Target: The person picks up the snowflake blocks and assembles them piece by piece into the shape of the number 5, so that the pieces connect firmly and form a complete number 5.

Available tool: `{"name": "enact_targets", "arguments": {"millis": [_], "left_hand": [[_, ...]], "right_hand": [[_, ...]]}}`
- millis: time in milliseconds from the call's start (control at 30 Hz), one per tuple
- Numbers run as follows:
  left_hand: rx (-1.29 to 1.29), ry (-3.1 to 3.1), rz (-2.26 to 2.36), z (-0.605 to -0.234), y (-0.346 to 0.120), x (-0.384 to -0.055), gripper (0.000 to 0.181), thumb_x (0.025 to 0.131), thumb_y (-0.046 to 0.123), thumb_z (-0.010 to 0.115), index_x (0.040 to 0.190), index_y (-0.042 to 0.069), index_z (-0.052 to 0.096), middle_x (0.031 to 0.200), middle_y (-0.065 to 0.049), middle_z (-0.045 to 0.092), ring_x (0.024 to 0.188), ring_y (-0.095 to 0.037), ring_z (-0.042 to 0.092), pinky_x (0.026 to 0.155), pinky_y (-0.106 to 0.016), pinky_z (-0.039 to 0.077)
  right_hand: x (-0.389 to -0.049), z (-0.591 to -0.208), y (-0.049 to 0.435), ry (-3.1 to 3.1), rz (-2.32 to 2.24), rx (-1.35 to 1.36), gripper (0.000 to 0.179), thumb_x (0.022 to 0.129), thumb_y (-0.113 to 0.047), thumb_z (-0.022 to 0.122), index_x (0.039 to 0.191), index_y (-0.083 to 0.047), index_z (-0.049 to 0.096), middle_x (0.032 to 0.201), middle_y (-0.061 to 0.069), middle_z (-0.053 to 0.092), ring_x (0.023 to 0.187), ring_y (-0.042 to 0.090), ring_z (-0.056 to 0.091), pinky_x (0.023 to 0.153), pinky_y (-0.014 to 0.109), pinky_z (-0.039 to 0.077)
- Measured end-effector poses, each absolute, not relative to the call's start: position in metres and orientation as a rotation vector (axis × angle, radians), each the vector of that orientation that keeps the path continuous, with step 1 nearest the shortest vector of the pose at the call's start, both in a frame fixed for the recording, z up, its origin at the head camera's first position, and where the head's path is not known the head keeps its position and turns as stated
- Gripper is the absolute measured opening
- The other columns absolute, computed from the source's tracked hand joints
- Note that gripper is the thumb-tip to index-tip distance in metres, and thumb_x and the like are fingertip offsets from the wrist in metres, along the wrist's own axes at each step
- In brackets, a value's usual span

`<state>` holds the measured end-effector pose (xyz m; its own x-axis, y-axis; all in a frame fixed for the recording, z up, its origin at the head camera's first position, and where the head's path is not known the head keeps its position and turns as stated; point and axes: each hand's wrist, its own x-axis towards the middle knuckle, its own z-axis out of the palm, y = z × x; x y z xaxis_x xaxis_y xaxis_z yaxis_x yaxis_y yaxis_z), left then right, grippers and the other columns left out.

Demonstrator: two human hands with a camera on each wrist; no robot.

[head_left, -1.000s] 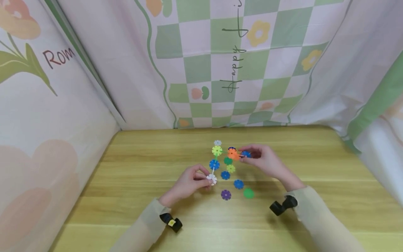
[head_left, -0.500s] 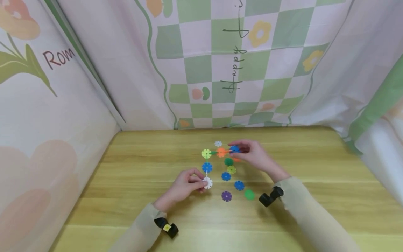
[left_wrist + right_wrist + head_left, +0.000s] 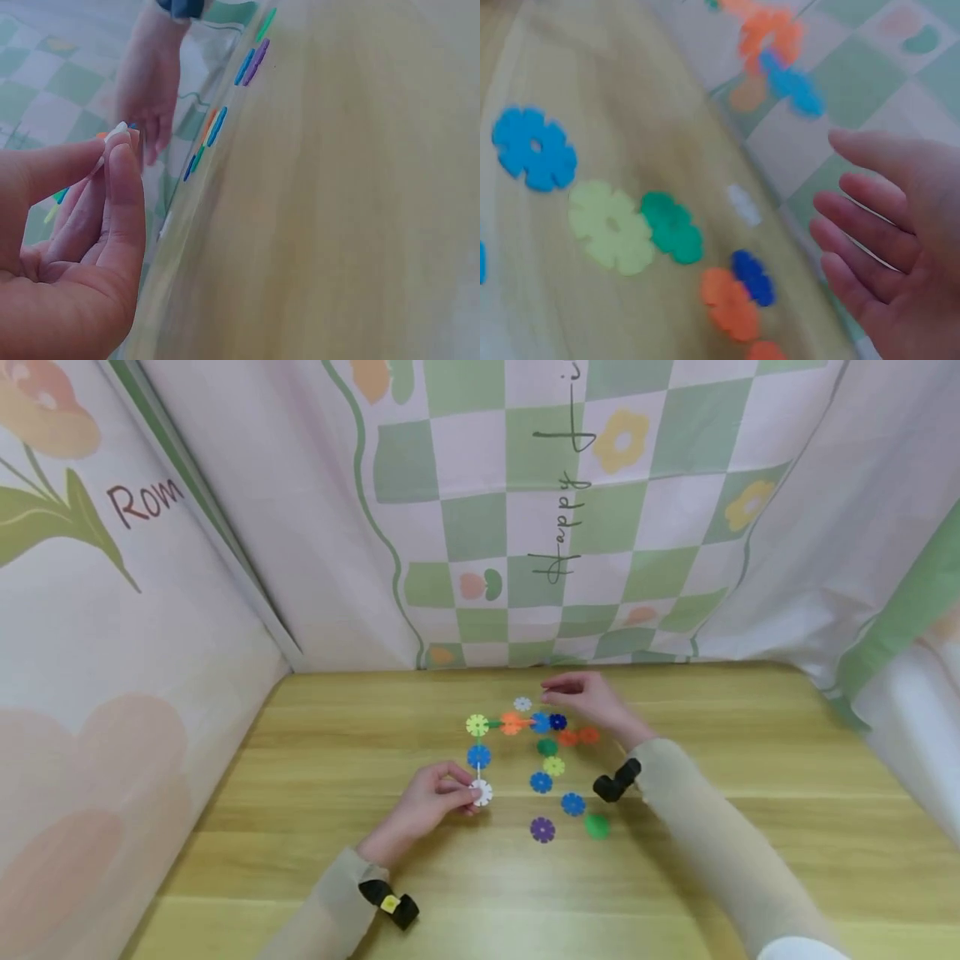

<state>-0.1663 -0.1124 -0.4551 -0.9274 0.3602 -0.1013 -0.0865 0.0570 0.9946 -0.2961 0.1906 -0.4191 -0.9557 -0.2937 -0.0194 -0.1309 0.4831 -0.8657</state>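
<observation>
My left hand [image 3: 423, 806] pinches a white snowflake disc [image 3: 482, 792] between thumb and fingers. This disc ends a bent chain of interlocked plastic discs: a blue disc [image 3: 478, 756] above it, a yellow disc [image 3: 477, 725] at the corner, then an orange disc [image 3: 512, 723] and a blue disc [image 3: 540, 722] at the far end. Discs standing edge-on link them. In the right wrist view, that blue end disc [image 3: 795, 88] hangs apart from my right hand [image 3: 900, 225], whose fingers are loosely spread with nothing in them. The left wrist view shows the pinched white disc [image 3: 116, 133] mostly covered by fingers.
Loose discs lie on the wooden table [image 3: 465, 893]: white [image 3: 522, 703], dark blue [image 3: 557, 722], orange [image 3: 588, 736], dark green [image 3: 547, 747], yellow [image 3: 554, 766], blue [image 3: 573, 803], green [image 3: 597, 826] and purple [image 3: 542, 829]. A checked curtain [image 3: 525, 527] hangs behind the table.
The blue disc my right hand held is now joined to the chain's orange end, and that hand has let go and moved back. My left hand has carried the chain leftward.
</observation>
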Motion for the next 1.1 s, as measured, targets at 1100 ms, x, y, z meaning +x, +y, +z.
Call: {"name": "enact_targets", "arguments": {"millis": [1100], "left_hand": [[0.238, 1.978, 2.001, -0.459, -0.112, -0.169, 0.015, 0.095, -0.001, 0.07, 0.103, -0.008, 0.06, 0.093, -0.017, 0.073, 0.077, -0.018, 0.07, 0.074, -0.031, 0.06]], "right_hand": [[-0.317, -0.45, 0.173, 2.714, -1.318, -0.344, 0.021, 0.095, -0.011, 0.071, 0.112, 0.001, 0.067, 0.105, 0.015, 0.068, 0.097, 0.029, 0.063, 0.083, 0.04, 0.054]]}}
